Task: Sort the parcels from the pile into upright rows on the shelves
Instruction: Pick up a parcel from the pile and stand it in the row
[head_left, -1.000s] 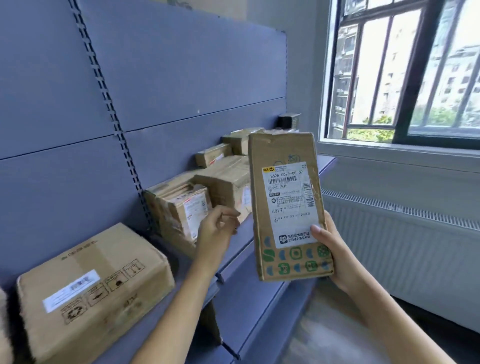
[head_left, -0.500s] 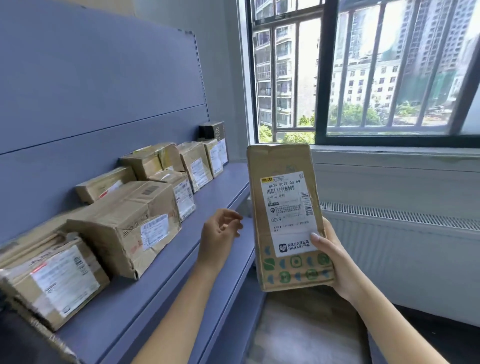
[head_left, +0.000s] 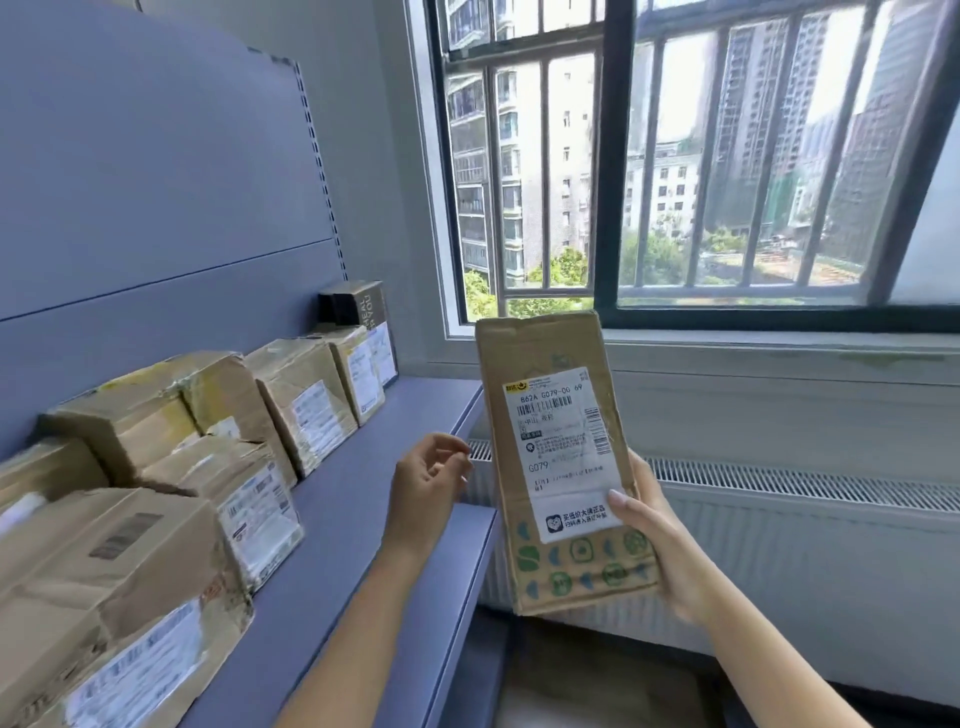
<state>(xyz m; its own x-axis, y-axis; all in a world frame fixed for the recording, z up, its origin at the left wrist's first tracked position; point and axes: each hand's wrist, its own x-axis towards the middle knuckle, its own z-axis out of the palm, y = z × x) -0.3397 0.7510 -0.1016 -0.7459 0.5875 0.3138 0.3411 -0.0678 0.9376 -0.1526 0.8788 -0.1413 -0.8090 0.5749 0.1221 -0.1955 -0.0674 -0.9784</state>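
While the right hand (head_left: 670, 551) is gripping the flat cardboard parcel (head_left: 563, 462) by its lower right edge, thumb lying across the white shipping label and the other fingers hidden behind, the parcel is standing upright in the air, off the front edge of the blue shelf (head_left: 337, 519) and touching nothing else. The left hand (head_left: 428, 493) is hovering just beside it, loosely curled and holding nothing. A row of taped cartons (head_left: 306, 405) is running along the back of the shelf toward a dark box (head_left: 358, 306) at the window end. The danger is sitting in that one-sided hold: a thin, tall parcel gripped low down is likely to be pivoting or slipping on its way to the shelf. Set on its narrow edge with no neighbour to lean on, it is also liable to be tipping flat or nudging the cartons out of line.
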